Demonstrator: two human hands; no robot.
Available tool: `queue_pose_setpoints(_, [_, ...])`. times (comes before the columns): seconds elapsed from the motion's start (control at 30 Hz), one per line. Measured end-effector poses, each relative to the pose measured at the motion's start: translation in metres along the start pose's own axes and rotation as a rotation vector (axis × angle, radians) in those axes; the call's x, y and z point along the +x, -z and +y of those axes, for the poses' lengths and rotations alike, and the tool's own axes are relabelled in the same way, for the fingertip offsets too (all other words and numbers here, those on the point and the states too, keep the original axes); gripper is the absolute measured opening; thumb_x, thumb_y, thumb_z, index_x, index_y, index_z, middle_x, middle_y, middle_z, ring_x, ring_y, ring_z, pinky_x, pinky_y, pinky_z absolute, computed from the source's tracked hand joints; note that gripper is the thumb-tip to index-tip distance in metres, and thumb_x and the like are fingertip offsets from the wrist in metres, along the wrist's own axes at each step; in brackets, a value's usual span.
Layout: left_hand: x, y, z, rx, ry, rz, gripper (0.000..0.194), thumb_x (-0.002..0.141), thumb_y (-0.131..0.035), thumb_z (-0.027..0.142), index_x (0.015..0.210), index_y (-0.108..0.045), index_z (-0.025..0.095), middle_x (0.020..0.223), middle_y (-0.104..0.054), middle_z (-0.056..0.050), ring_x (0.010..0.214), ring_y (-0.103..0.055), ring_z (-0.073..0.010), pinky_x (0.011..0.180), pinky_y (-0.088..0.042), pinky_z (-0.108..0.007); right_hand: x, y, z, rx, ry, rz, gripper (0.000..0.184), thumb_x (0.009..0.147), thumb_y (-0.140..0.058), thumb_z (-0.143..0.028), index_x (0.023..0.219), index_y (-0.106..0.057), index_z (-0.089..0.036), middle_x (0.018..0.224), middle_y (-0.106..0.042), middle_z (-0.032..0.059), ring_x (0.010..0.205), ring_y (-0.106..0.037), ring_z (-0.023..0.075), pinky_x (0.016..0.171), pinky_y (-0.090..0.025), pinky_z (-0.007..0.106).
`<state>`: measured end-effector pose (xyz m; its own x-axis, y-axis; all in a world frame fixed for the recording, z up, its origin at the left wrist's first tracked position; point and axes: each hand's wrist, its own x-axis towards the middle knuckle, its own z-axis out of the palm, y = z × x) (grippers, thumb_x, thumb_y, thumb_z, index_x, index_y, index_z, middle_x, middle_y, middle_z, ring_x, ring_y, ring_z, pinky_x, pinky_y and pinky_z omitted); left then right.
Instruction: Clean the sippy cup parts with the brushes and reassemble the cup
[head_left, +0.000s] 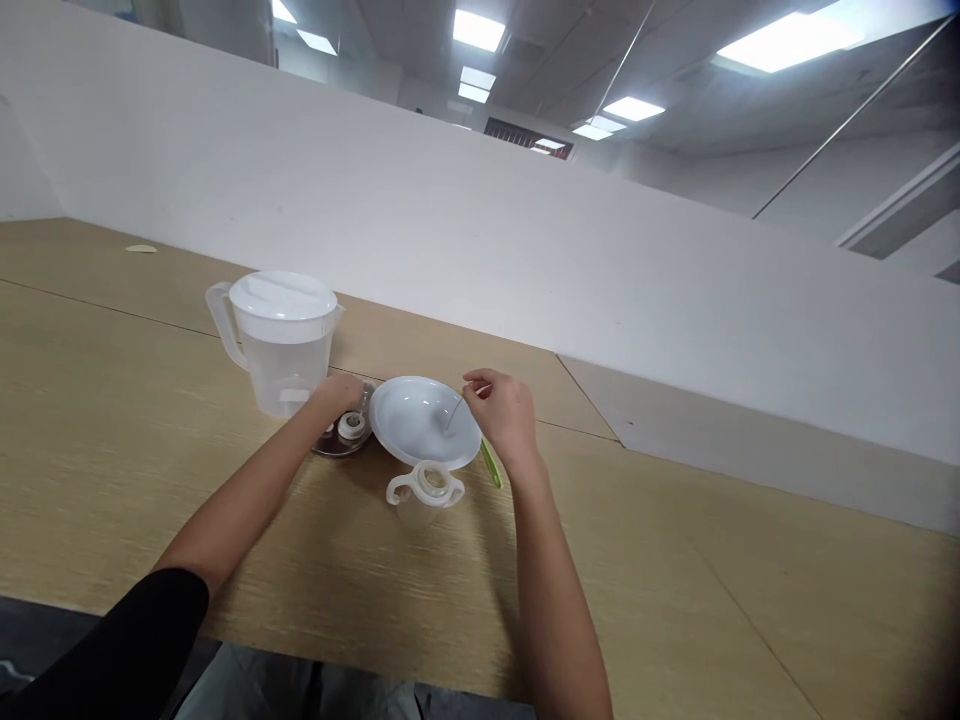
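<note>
My right hand (501,405) is above the right rim of a white bowl (397,442), its fingers pinched on a thin wire-like stick (454,412) that slants down into the bowl. My left hand (343,392) reaches over a round clear tray (341,452) left of the bowl; its fingers are mostly hidden. In the tray lies a white ring-shaped part (351,427), with another small white piece partly behind my wrist. A clear two-handled baby cup (420,508) without a lid stands in front of the bowl. Beneath my right hand, a green handle (491,464) rests beside the bowl.
A lidded translucent pitcher (289,350) stands behind my left forearm. A small pale flat piece (141,248) lies at the far left of the wooden table (675,580). A white partition (450,240) with glass above borders the back.
</note>
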<state>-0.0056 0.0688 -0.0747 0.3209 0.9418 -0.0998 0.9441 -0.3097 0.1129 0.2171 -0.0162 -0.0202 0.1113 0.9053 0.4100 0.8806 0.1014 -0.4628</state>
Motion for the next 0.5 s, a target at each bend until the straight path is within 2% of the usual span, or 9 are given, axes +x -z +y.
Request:
queue_pose_setpoints(0.13, [0.008, -0.006, -0.002, 0.082, 0.062, -0.016, 0.016, 0.075, -0.064, 0.021, 0.085, -0.074, 0.014, 0.087, -0.072, -0.018, 0.090, -0.068, -0.0288, 0.077, -0.051, -0.030, 0.005, -0.003, 0.007, 0.107, -0.037, -0.077, 0.020, 0.081, -0.053, -0.021, 0.085, -0.073, -0.017, 0.084, -0.073, 0.0044, 0.072, -0.064, 0.0150, 0.066, -0.045, 0.024])
queue_pose_setpoints(0.33, [0.007, -0.008, 0.000, 0.101, 0.073, 0.021, 0.020, 0.080, -0.058, 0.016, 0.093, -0.072, 0.009, 0.095, -0.071, -0.020, 0.094, -0.066, -0.0268, 0.080, -0.050, -0.030, 0.007, -0.003, 0.018, 0.157, -0.039, -0.255, 0.026, 0.084, -0.049, -0.027, 0.079, -0.071, -0.015, 0.076, -0.070, 0.0037, 0.062, -0.061, 0.0132, 0.057, -0.043, 0.023])
queue_pose_setpoints(0.5, [0.000, 0.001, 0.000, 0.049, 0.041, 0.091, 0.022, 0.081, -0.054, 0.013, 0.092, -0.070, 0.003, 0.092, -0.068, -0.026, 0.092, -0.066, -0.0308, 0.079, -0.050, -0.036, 0.008, -0.007, 0.021, 0.130, -0.036, -0.265, 0.026, 0.086, -0.047, -0.025, 0.081, -0.071, -0.015, 0.076, -0.069, 0.0044, 0.060, -0.060, 0.0122, 0.057, -0.042, 0.022])
